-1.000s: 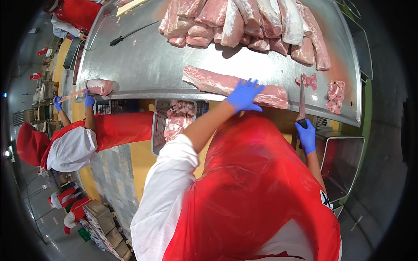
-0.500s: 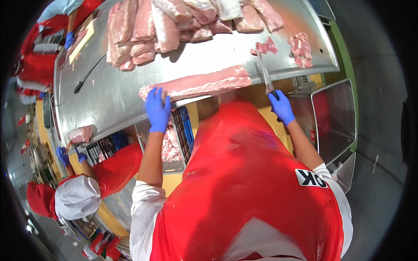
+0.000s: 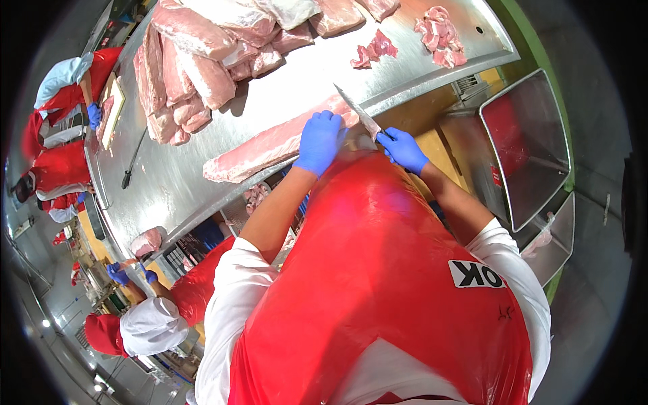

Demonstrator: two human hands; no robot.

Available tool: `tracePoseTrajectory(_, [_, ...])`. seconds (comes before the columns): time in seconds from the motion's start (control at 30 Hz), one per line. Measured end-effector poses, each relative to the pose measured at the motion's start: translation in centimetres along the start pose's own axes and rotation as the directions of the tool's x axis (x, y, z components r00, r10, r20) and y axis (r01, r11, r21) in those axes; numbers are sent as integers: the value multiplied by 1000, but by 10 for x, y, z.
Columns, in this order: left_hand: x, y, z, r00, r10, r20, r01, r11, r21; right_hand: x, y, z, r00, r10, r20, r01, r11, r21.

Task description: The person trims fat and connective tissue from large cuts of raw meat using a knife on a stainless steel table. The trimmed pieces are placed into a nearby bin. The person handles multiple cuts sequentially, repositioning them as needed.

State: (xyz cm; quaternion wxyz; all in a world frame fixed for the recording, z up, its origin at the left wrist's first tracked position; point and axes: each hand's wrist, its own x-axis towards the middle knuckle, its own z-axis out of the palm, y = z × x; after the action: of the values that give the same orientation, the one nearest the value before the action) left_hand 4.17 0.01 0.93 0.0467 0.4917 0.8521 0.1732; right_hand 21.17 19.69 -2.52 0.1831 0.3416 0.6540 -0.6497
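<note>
A long pork loin (image 3: 260, 148) lies along the near edge of the steel table. My left hand (image 3: 322, 142), in a blue glove, grips its right end with the fingers curled over the meat. In my right hand (image 3: 403, 150), also gloved in blue, is a knife (image 3: 361, 113). Its blade points up and to the left, beside the loin's right end; whether it touches the meat I cannot tell. Beyond the blade lie small meat trimmings (image 3: 373, 50), with a larger pile of trimmings (image 3: 440, 37) further right.
Several pork loins (image 3: 202, 74) are heaped at the far side of the steel table (image 3: 283, 101). A sharpening steel (image 3: 135, 158) lies on the left. One co-worker (image 3: 152, 324) handles meat at lower left; others stand further off. A metal-framed bin (image 3: 530, 148) stands at right.
My left hand has moved right along the loin, from its left end to its right end. My right hand has brought the knife left, away from the trimmings and beside the loin. The view has shifted.
</note>
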Motion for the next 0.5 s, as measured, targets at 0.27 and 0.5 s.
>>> tracePoseTrajectory(0.27, [-16, 5, -10, 998, -20, -59, 18, 999, -35, 22, 28, -20, 974, -224, 46, 228, 967, -117])
tracePoseTrajectory(0.5, [-31, 0, -17, 992, -42, -119, 31, 995, -92, 33, -22, -11, 942, -312, 125, 336, 885, -323])
